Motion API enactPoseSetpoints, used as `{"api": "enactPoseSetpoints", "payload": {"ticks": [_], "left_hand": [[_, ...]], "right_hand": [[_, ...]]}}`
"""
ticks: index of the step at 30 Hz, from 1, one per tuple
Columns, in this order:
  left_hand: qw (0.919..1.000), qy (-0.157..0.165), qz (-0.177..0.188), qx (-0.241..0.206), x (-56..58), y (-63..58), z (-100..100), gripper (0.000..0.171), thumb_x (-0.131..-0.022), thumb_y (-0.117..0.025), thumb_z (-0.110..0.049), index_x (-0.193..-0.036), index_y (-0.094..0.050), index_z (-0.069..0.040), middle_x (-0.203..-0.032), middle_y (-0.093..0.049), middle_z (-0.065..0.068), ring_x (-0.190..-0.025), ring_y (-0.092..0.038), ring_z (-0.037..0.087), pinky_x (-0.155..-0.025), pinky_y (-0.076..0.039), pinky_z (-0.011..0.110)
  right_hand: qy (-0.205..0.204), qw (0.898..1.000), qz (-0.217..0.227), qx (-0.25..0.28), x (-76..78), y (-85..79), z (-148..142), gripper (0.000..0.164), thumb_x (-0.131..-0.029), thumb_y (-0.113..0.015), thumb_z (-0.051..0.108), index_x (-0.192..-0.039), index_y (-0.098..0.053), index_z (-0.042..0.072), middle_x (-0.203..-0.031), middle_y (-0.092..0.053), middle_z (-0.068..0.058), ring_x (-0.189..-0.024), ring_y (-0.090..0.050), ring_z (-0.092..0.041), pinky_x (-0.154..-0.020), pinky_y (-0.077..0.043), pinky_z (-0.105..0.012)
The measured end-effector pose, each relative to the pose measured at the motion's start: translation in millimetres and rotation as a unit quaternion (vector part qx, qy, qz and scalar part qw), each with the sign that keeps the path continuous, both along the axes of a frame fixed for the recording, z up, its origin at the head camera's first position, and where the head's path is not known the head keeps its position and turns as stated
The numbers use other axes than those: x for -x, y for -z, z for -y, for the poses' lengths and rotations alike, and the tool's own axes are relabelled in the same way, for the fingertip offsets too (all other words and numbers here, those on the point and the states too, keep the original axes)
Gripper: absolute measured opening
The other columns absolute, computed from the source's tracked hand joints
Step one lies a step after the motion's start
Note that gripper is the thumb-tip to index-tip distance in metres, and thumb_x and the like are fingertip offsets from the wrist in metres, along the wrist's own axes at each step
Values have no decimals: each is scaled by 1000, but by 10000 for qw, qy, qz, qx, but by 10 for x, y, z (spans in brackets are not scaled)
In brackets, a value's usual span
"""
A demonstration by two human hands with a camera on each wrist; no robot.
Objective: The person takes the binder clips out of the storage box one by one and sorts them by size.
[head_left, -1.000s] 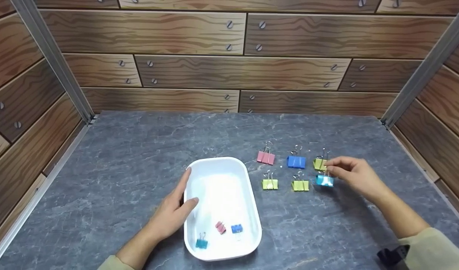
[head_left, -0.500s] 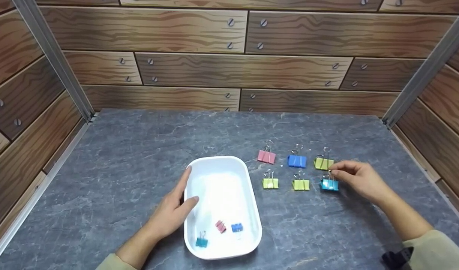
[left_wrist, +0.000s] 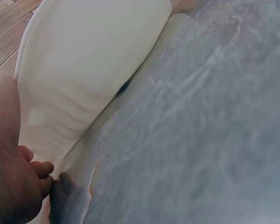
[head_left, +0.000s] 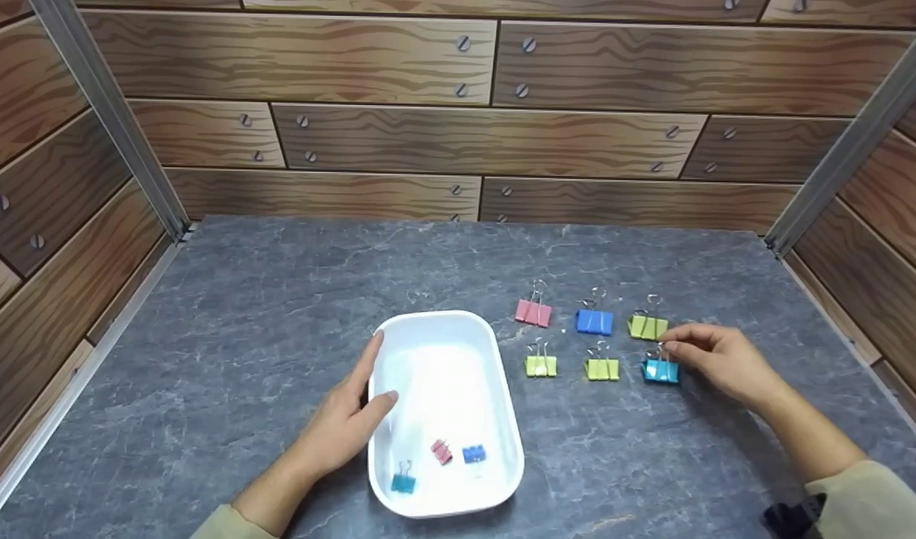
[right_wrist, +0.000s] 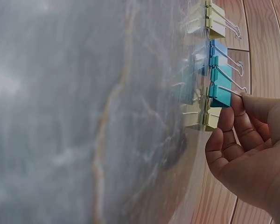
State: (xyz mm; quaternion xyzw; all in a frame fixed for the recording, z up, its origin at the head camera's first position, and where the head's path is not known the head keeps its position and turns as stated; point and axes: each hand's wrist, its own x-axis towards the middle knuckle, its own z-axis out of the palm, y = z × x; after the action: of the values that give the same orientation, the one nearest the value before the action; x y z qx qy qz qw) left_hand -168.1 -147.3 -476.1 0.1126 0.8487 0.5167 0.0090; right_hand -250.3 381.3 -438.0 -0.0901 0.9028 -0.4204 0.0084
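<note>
My right hand (head_left: pixel 730 368) pinches a wire handle of a turquoise binder clip (head_left: pixel 661 372) between thumb and fingertips. In the right wrist view the turquoise clip (right_wrist: pixel 222 95) stands upright at the tabletop, the thumb at its wire end and the other fingers curled below. My left hand (head_left: pixel 340 428) holds the left side of a white plastic tray (head_left: pixel 512 449), thumb over the rim and the other fingers along the outside wall. Inside the tray lie a teal clip (head_left: pixel 403 483), a pink clip (head_left: pixel 442 452) and a blue clip (head_left: pixel 474 454), all small.
Left of the turquoise clip stand two lime clips (head_left: pixel 602 370) in the same row. Behind them are a pink clip (head_left: pixel 533 313), a larger blue clip (head_left: pixel 594 322) and a yellow-green clip (head_left: pixel 647 326). Wood-patterned panels (head_left: pixel 368 142) enclose the grey marbled table (head_left: pixel 293 277).
My right hand has moved the turquoise clip slightly right and toward me, away from the yellow-green clip, to the end of the front row. My left hand keeps its place on the tray.
</note>
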Motion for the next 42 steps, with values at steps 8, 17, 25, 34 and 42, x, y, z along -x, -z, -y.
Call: {"api": "enactPoseSetpoints", "payload": {"ticks": [8,17,25,34,42], "left_hand": [[10000,-49,8,79,-5,-4,3,80,-106,-58,-25,-172,-14,-33,-175,-21,2,-157,-28,27,-124,-27,52],[9999,-47,-40,87,-5,-7,0,80,-106,-58,-25,-172,-15,-32,-175,-21,3,-157,-29,28,-123,-30,52],[9999,65,-136,-25,-7,4,0,79,-107,-57,-23,-173,-14,-28,-174,-23,8,-155,-33,29,-120,-35,51],[9999,40,-130,13,-3,-2,1,80,-106,-58,-21,-173,-14,-27,-175,-22,6,-157,-30,29,-123,-29,51],[9999,82,-135,3,-3,-5,2,81,-106,-59,-21,-173,-13,-27,-175,-21,5,-157,-29,27,-123,-29,50]], "right_hand": [[-14,9999,59,124,2,17,-13,27,-104,-69,13,-121,-73,-8,-105,-76,-11,-88,-66,-4,-77,-55,-20],[40,9999,110,-73,7,3,-43,29,-105,-68,14,-124,-73,-6,-112,-76,-12,-90,-64,-2,-76,-54,-20],[40,10000,-46,-4,-34,-128,-36,33,-107,-67,17,-128,-71,-7,-122,-73,-22,-98,-69,-1,-81,-57,-20],[75,9980,-601,-198,-127,-412,218,27,-107,-67,20,-124,-75,1,-116,-76,-15,-96,-68,-6,-78,-55,-20],[-881,9909,-856,558,-269,-571,860,17,-100,-74,9,-116,-79,5,-107,-78,-9,-91,-74,-15,-78,-60,-26]]}}
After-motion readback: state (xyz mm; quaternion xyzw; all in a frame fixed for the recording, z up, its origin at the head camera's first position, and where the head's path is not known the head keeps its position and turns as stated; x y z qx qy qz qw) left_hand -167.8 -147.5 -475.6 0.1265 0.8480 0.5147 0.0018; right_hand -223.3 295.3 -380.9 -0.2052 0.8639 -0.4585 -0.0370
